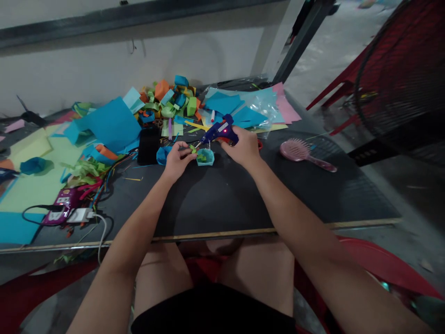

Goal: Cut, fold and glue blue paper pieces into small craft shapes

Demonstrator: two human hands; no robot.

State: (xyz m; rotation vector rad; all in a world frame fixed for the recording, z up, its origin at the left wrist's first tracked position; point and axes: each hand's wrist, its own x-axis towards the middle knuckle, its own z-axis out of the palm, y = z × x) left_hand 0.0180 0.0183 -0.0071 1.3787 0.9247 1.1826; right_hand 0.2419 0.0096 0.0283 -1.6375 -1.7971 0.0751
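Assembly of the light-blue paper box (pixel 207 162) on the worktop (pixel 222 199) is judged partly complete: green paper pieces (pixel 201 158) are seated inside, and one green strip (pixel 193 149) is left outside, near the tip of the glue gun (pixel 219 130) — contact cannot be confirmed. The strip is pinched between nearly closed fingers of the left hand (pixel 177 161); the glue gun is gripped by the right hand (pixel 244 144), its fingers wrapped around the handle.

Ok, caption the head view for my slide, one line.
Right hand holds a blue glue gun, its tip near the green paper piece held in the left hand.
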